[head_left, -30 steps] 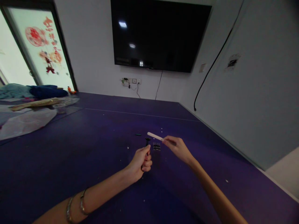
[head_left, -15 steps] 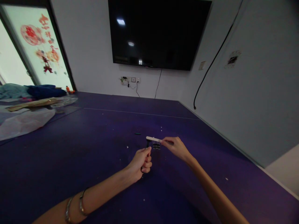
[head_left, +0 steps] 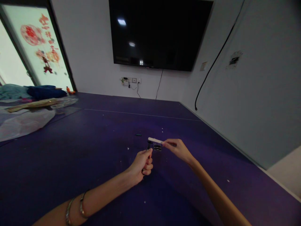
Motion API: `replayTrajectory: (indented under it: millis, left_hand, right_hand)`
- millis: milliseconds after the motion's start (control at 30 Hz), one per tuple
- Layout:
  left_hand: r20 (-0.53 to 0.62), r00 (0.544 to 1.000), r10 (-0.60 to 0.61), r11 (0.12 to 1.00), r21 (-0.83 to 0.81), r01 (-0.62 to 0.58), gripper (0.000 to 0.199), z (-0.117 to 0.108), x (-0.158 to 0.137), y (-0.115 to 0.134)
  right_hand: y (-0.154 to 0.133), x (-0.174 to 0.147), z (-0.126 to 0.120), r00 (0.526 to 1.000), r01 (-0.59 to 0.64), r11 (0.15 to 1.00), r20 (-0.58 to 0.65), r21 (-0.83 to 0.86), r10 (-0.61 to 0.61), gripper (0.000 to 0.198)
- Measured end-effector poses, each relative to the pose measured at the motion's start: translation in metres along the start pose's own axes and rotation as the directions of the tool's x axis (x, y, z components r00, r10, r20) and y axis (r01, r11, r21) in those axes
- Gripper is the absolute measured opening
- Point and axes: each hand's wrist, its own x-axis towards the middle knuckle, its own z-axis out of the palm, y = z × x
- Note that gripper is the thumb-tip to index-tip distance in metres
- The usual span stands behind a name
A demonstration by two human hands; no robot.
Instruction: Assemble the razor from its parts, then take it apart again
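Note:
My left hand (head_left: 142, 164) is closed in a fist around a slim black handle, and its dark upper end (head_left: 150, 143) sticks up above my thumb. My right hand (head_left: 177, 149) pinches one end of a thin white stick (head_left: 155, 140). The stick's far, rounded end lies across the top of the black-handled tool and seems to touch it. What kind of tool this is, I cannot make out. Just beneath the stick, between my hands, a small clear case with dark pieces (head_left: 157, 147) rests on the purple surface (head_left: 105, 182).
A small dark green stick (head_left: 138, 135) lies beyond my hands, among scattered white bits. Plastic sheeting (head_left: 28, 124) and dark blue cloth (head_left: 45, 92) are heaped at the left. A television (head_left: 160, 34) hangs on the far wall; a black cable (head_left: 211, 64) dangles at the right.
The white stick has shifted very slightly to the right at its far end, along with my right hand. My left hand and the black-handled tool look nearly still.

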Motion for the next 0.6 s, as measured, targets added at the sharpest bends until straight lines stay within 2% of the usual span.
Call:
replayTrajectory:
  millis: [433, 600]
  left_hand:
    - [0.046, 0.999, -0.013, 0.997, -0.073, 0.016, 0.027, -0.0013, -0.0013, 0.0026]
    - [0.042, 0.999, -0.016, 0.995, -0.099, 0.020, 0.028, -0.0009, -0.0014, 0.0038]
  right_hand:
    - [0.0018, -0.0024, -0.0015, 1.000, -0.010, 0.998, -0.027, -0.058, 0.009, 0.037]
    - [0.0008, -0.0025, -0.0005, 1.000, 0.004, 1.000, -0.030, -0.022, -0.005, 0.037]
